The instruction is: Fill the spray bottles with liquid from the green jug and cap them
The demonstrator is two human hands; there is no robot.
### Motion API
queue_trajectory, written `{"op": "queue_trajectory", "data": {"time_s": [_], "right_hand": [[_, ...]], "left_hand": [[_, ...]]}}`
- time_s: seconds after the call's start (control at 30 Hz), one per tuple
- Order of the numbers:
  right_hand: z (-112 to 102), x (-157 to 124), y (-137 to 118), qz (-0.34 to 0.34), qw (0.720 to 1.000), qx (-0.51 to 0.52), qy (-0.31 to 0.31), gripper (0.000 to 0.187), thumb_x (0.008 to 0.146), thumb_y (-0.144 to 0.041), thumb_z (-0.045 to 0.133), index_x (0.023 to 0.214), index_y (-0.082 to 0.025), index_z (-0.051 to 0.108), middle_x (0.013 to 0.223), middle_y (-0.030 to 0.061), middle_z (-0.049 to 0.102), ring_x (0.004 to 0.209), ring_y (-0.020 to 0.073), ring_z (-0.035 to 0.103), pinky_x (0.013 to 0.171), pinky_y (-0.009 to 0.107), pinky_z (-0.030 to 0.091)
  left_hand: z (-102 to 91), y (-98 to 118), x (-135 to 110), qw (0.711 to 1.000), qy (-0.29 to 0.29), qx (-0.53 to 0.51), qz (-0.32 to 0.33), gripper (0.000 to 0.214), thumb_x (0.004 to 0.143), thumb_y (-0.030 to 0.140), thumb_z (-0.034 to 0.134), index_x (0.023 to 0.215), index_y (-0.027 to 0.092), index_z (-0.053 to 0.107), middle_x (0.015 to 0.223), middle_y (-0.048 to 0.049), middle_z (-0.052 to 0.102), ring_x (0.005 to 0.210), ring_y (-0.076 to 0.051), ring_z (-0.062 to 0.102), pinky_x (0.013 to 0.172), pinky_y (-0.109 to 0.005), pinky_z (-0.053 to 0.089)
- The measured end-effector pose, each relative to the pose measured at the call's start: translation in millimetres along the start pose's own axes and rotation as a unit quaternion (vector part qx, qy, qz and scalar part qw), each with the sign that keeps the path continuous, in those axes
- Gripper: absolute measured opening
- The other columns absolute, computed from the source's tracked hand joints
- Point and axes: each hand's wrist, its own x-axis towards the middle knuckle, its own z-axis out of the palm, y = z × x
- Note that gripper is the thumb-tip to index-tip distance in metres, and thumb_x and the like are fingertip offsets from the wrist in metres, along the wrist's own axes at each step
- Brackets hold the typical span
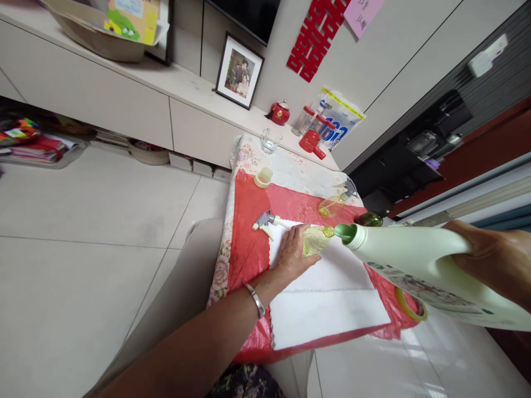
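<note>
My left hand (292,253) is wrapped round a small clear bottle (315,240) of yellowish liquid that stands on a white cloth (327,298). My right hand (495,260) grips the handle of a large pale green jug (418,264), tilted so its green spout (345,232) meets the mouth of the small bottle. A grey spray head (265,222) lies on the red plastic sheet (246,237) just left of my left hand. A silver bangle (256,300) is on my left wrist.
On the small table stand a second spray bottle (334,204), a yellow cap (263,177), a glass (270,140) and a dark green bottle (368,219). Behind it, a long low cabinet (124,94) holds a framed photo (239,70), a red pot (280,113) and jars. Tiled floor (91,221) spreads left.
</note>
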Motion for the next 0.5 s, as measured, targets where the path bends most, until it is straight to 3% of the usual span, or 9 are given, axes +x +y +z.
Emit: {"op": "queue_trajectory", "data": {"time_s": [0.5], "right_hand": [[-5.1,-1.3,-2.3,0.000,1.000,-0.006,-0.006,0.039,0.074,-0.045,0.053,0.112,-0.044,0.060,0.080,-0.0002,0.066,0.071,0.0265,0.063,0.058,0.032,0.040]], "left_hand": [[-1.5,0.7,-0.3,1.000,-0.007,-0.001,0.004,0.083,0.063,0.016,0.086,0.133,0.024,0.042,0.134,-0.0109,0.054,0.129,-0.033,0.051,0.112,-0.052,0.041]]}}
